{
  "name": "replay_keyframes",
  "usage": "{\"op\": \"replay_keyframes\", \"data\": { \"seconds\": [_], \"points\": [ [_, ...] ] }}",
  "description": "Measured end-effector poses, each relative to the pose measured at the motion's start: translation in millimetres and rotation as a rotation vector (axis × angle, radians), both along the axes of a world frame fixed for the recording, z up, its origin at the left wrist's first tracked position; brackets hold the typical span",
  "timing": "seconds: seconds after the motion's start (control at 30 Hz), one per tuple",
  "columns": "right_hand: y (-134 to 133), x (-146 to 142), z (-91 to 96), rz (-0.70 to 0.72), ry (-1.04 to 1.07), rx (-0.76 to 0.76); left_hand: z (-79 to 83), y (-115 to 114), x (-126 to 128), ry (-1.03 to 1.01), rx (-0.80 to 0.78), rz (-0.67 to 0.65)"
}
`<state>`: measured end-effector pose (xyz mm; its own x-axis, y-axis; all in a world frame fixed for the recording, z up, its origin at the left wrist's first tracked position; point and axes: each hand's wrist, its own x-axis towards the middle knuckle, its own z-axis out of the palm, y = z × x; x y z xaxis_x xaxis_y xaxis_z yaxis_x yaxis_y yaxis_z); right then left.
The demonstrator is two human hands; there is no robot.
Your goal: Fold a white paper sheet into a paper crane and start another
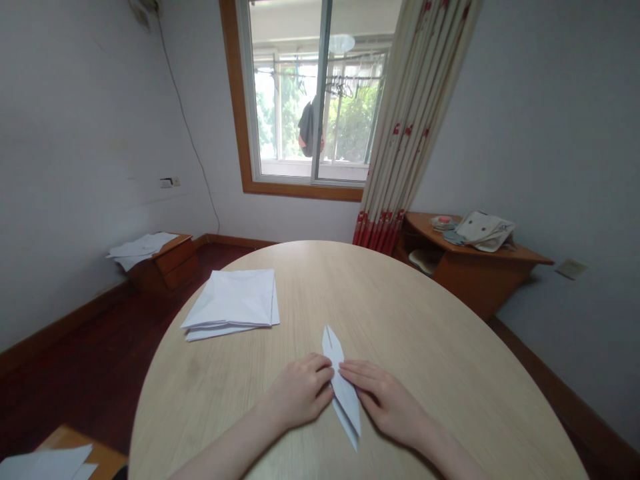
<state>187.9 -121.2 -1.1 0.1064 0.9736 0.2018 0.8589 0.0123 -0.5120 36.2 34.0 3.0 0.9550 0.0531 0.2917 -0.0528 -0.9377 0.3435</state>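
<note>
A long, narrow piece of folded white paper (345,398) lies on the round wooden table (400,320), its pointed far end tilted a little to the left. A slit shows near that far tip, and the near end splits into two layered points. My left hand (306,390) grips the paper's left edge, fingers bent and pressed together. From the other side, my right hand (383,397) holds the right edge near the middle, fingers together and thumb lower down. Parts of the paper's edges are hidden under the fingertips.
A stack of white paper sheets (235,300) rests on the table's left side. Behind it stands a small wooden cabinet (175,263) with papers on top. To the right, a corner desk (480,273) carries a cloth bag (485,230). More paper (50,463) lies at the lower left.
</note>
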Motion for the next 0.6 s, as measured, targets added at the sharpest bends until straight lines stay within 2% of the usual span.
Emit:
{"op": "replay_keyframes", "data": {
  "seconds": [0.23,0.6],
  "points": [
    [3,1,-1.0,0.004,0.059,0.093,-7.9,2,3,-0.051,-0.035,0.036],
    [10,-11,-8.6,-0.095,0.068,0.175,-3.0,-1,4,-0.024,-0.141,0.075]
  ]
}}
